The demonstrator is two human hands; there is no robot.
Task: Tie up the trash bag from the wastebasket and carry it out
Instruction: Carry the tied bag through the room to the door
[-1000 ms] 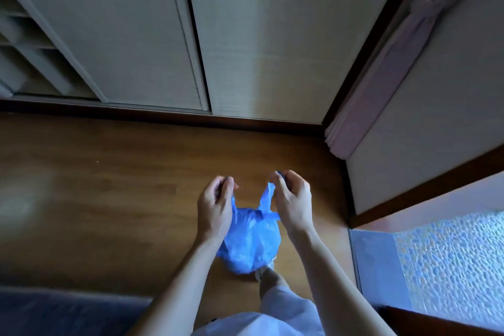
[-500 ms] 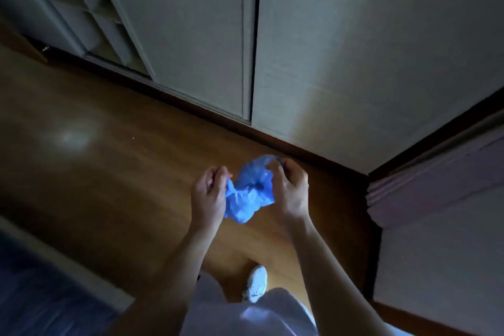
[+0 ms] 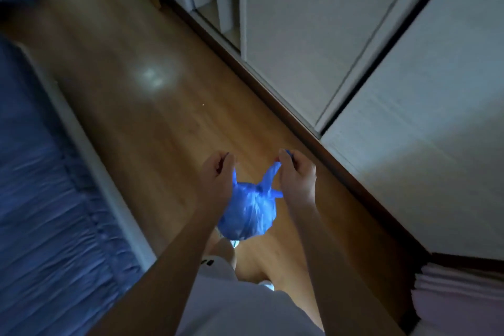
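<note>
A small blue plastic trash bag (image 3: 249,213) hangs in the air between my hands, above the wooden floor. It is bunched into a round bundle with a knot at its top and two ears sticking up. My left hand (image 3: 216,177) pinches the left ear. My right hand (image 3: 297,174) pinches the right ear and pulls it up and outward. No wastebasket is in view.
A bed with a dark blue cover (image 3: 46,199) runs along the left. White sliding closet doors (image 3: 313,35) line the right, with open shelves (image 3: 218,0) farther back. A strip of wooden floor (image 3: 152,106) lies between them. A pink curtain (image 3: 458,292) sits at the lower right.
The view has swung left, from facing the closet to looking along the floor beside the bed. The bag went from a loose crumple between my hands to a hanging knotted bundle with both ears pulled apart.
</note>
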